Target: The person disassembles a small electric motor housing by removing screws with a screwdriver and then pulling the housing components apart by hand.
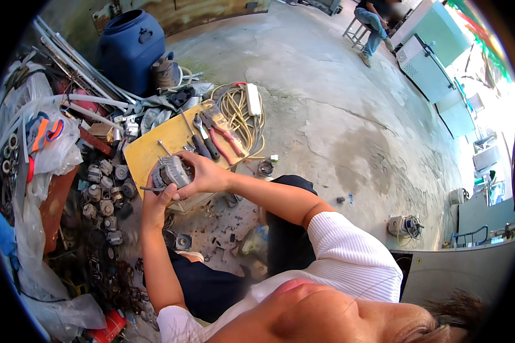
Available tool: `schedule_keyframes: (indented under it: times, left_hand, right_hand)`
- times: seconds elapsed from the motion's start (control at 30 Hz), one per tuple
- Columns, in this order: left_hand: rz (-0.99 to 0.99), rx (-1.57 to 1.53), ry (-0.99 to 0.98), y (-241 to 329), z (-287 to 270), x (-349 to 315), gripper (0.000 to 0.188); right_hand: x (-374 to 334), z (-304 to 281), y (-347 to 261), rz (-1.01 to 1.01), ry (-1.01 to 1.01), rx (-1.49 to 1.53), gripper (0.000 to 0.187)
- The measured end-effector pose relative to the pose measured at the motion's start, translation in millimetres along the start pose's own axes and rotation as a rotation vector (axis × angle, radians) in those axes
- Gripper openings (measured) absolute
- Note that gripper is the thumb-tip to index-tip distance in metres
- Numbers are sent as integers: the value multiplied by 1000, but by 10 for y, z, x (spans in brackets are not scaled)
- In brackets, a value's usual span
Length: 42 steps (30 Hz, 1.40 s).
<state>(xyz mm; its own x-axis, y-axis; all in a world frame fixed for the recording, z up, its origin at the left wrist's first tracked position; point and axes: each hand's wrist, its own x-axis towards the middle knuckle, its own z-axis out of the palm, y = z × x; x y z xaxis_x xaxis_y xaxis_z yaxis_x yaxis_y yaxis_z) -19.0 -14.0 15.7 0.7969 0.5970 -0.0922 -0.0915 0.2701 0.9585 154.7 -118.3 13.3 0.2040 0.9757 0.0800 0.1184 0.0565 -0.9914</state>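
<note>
Both my hands are around a small grey metal motor (174,170) with a ribbed housing and a thin shaft jutting out toward the left. My left hand (156,204) grips it from below, thumb against its lower edge. From the right, my right hand (205,175) closes around its side. The motor is above the near edge of a low yellow-topped stand (145,150). Beyond my hands on that top lie red-handled pliers (226,143), a black-handled tool (212,150) and other hand tools. My fingers partly cover the motor's underside.
A pile of small motors (106,191) lies left of the stand. Plastic bags (57,154) and scrap crowd the far left. A blue barrel (130,54) and a coiled cable (234,108) with a white power strip (253,99) are farther back. Another person (373,26) sits on a stool.
</note>
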Motion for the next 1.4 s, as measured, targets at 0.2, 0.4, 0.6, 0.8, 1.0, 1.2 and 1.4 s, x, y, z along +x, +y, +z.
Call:
schedule_keyframes:
  times: [0.2, 0.4, 0.6, 0.8, 1.0, 1.2, 1.4]
  left_hand:
    - [-30, -96, 22, -112, -103, 60, 85]
    - [-140, -259, -69, -158, -140, 106, 75]
    - [-124, -234, -40, -140, 5, 112, 66]
    - [-58, -197, -30, -36, 74, 157, 67]
    - [7, -138, 132, 0, 148, 189, 72]
    - [185, 9, 292, -144, 83, 281, 74]
    - [202, 173, 452, -273, 186, 365, 80]
  right_hand:
    - [49, 13, -35, -8, 61, -35, 92]
    - [88, -7, 27, 18, 112, 0, 93]
    - [166, 17, 138, 16, 161, 47, 88]
    - [170, 40, 15, 76, 204, -27, 87]
    - [110, 42, -174, -122, 311, -401, 64]
    - [98, 192, -276, -572, 352, -545, 56]
    - [128, 264, -216, -542, 429, -469, 33]
